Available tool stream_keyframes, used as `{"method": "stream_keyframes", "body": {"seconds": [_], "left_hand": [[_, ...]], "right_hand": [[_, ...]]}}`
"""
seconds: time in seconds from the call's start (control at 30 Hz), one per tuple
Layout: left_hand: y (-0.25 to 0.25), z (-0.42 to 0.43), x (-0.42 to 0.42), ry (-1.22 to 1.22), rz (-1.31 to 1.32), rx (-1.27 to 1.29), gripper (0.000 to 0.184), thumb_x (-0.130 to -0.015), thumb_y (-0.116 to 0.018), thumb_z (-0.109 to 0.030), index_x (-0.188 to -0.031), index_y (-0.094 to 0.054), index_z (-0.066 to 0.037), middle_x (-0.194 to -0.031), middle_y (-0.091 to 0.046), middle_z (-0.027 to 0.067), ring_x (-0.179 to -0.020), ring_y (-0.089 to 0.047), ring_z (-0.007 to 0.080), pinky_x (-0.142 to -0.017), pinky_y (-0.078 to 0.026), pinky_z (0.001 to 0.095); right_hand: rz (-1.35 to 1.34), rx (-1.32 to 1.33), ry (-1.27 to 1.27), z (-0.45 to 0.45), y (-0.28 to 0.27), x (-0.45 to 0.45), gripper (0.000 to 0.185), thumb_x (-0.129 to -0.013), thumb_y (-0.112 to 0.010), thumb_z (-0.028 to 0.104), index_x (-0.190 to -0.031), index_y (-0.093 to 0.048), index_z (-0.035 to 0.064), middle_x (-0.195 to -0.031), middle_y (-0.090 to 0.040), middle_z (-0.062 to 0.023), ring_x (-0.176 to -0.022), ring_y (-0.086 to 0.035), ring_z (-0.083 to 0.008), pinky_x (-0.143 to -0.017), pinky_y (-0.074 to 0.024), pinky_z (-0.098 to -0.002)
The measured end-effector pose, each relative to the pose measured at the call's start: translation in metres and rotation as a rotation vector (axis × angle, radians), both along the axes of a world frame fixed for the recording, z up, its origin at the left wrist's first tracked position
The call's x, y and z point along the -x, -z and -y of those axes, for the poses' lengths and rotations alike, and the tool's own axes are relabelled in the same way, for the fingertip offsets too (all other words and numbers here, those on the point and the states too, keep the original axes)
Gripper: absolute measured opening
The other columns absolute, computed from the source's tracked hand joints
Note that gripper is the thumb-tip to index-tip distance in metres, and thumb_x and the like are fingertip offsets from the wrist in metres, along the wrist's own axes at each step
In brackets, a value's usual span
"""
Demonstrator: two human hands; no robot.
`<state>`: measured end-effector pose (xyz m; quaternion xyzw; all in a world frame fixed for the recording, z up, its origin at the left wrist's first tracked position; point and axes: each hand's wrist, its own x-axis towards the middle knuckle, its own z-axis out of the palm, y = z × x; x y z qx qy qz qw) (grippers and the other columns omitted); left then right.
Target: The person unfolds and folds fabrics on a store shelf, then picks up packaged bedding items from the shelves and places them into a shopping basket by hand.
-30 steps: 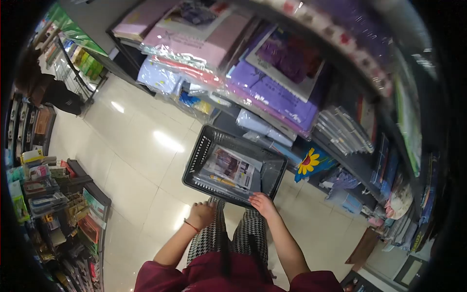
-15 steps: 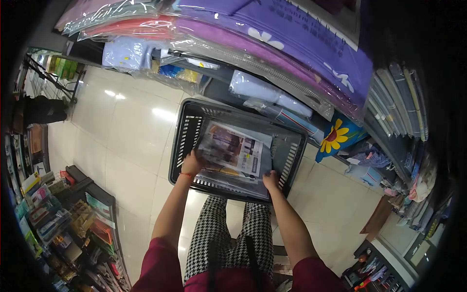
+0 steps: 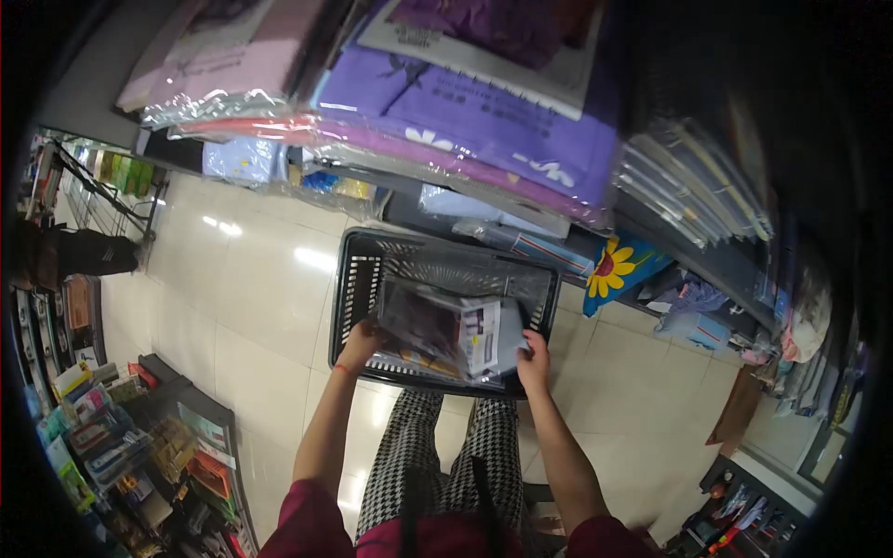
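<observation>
A black plastic basket (image 3: 446,249) is on the floor just in front of the person's legs. Over it is a clear-wrapped flat package (image 3: 437,325) with a dark picture and a grey-blue end. My left hand (image 3: 359,346) grips the package's left edge, and my right hand (image 3: 533,361) pinches its right end. The package looks bent and slightly raised. Beneath it, part of another item with yellow on it shows in the basket.
Shelves with wrapped purple packages (image 3: 465,121) and pink packages (image 3: 228,65) rise beyond the basket. A blue item with a yellow flower (image 3: 610,270) hangs at the right. Racks of small goods (image 3: 121,437) stand at lower left. A dark-clothed person (image 3: 93,253) is at far left.
Both hands have moved from the basket's near edge onto the package and gripped its two ends. The package has bent and lifted slightly. The camera view has shifted too.
</observation>
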<state>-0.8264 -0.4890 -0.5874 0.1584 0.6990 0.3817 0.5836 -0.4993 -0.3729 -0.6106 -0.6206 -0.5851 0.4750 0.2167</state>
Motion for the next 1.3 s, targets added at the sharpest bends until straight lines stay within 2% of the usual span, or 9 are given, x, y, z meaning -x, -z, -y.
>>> {"method": "stream_keyframes", "body": {"seconds": [0.07,0.27,0.7,0.77,0.83,0.9,1.07,1.13,1.3], "left_hand": [[-0.026,0.013,-0.014,-0.135,0.005,-0.052,0.030,-0.073,-0.050,0.002,-0.103,-0.053,0.002,-0.088,-0.058,0.0042,-0.079,-0.055,0.0131,-0.067,-0.045,0.0268],[-0.150,0.054,-0.056,-0.199,0.146,-0.244,0.043,-0.072,-0.051,0.008,-0.112,-0.046,-0.005,-0.092,-0.055,0.0031,-0.083,-0.052,0.0111,-0.070,-0.043,0.0234],[-0.412,0.034,-0.091,0.235,0.156,-0.586,0.045,-0.078,-0.051,0.009,-0.120,-0.039,-0.002,-0.108,-0.054,0.0083,-0.100,-0.049,0.0147,-0.084,-0.039,0.0255],[-0.453,0.027,-0.088,0.302,0.096,-0.646,0.043,-0.080,-0.053,0.006,-0.120,-0.039,-0.001,-0.114,-0.051,0.0093,-0.105,-0.046,0.0154,-0.087,-0.037,0.0262],[-0.492,0.018,-0.088,0.285,0.069,-0.703,0.042,-0.080,-0.054,0.004,-0.120,-0.040,0.000,-0.117,-0.048,0.0087,-0.108,-0.045,0.0159,-0.088,-0.036,0.0268],[-0.514,-0.003,-0.087,0.304,-0.012,-0.860,0.039,-0.081,-0.054,0.004,-0.117,-0.041,0.000,-0.116,-0.049,0.0082,-0.109,-0.044,0.0160,-0.088,-0.036,0.0273],[-0.530,-0.067,-0.099,0.369,-0.172,-1.012,0.030,-0.081,-0.054,0.004,-0.109,-0.050,-0.001,-0.107,-0.055,0.0067,-0.100,-0.051,0.0154,-0.085,-0.039,0.0264],[-0.553,-0.082,-0.118,0.451,-0.394,-1.035,0.027,-0.080,-0.055,0.003,-0.106,-0.053,-0.001,-0.105,-0.056,0.0065,-0.099,-0.051,0.0151,-0.083,-0.039,0.0261],[-0.584,-0.138,-0.132,0.373,-0.589,-1.034,0.026,-0.078,-0.054,0.004,-0.103,-0.058,-0.002,-0.106,-0.057,0.0073,-0.100,-0.052,0.0163,-0.085,-0.039,0.0263]], "right_hand": [[-0.105,-0.004,0.020,0.010,-0.029,-0.014,0.040,-0.071,-0.053,-0.010,-0.107,-0.050,0.0059,-0.089,-0.054,-0.0052,-0.081,-0.052,-0.0149,-0.072,-0.0410,-0.0244],[-0.197,-0.037,0.074,0.036,-0.183,-0.039,0.041,-0.071,-0.046,-0.014,-0.109,-0.048,0.0042,-0.090,-0.055,-0.0039,-0.081,-0.052,-0.0107,-0.069,-0.0400,-0.0201],[-0.281,-0.464,0.011,0.085,-0.471,-0.087,0.028,-0.065,-0.046,-0.006,-0.090,-0.058,-0.0025,-0.082,-0.055,-0.0094,-0.079,-0.054,-0.0179,-0.072,-0.0423,-0.0262],[-0.269,-0.718,0.068,0.098,-0.502,-0.105,0.039,-0.064,-0.053,-0.002,-0.103,-0.052,-0.0045,-0.079,-0.053,-0.0086,-0.077,-0.052,-0.0170,-0.072,-0.0401,-0.0253],[-0.634,-0.682,0.208,0.113,-0.537,-0.112,0.054,-0.062,-0.057,0.002,-0.114,-0.043,-0.0056,-0.079,-0.052,-0.0078,-0.076,-0.050,-0.0157,-0.071,-0.0379,-0.0244],[-0.855,-0.616,0.163,0.120,-0.541,-0.134,0.067,-0.066,-0.055,0.010,-0.127,-0.031,-0.0046,-0.097,-0.054,-0.0112,-0.094,-0.049,-0.0194,-0.086,-0.0358,-0.0293],[-1.221,-0.076,0.604,0.085,-0.482,-0.148,0.052,-0.078,-0.049,0.016,-0.126,-0.035,-0.0014,-0.121,-0.048,-0.0127,-0.114,-0.044,-0.0240,-0.097,-0.0327,-0.0378],[-1.221,0.033,0.503,0.071,-0.458,-0.151,0.045,-0.078,-0.054,0.013,-0.119,-0.043,0.0001,-0.102,-0.055,-0.0022,-0.089,-0.053,-0.0121,-0.075,-0.0406,-0.0246],[-1.105,0.028,0.146,0.028,-0.448,-0.161,0.052,-0.073,-0.052,-0.001,-0.122,-0.038,0.0004,-0.112,-0.051,-0.0091,-0.102,-0.049,-0.0220,-0.087,-0.0385,-0.0354]]}}
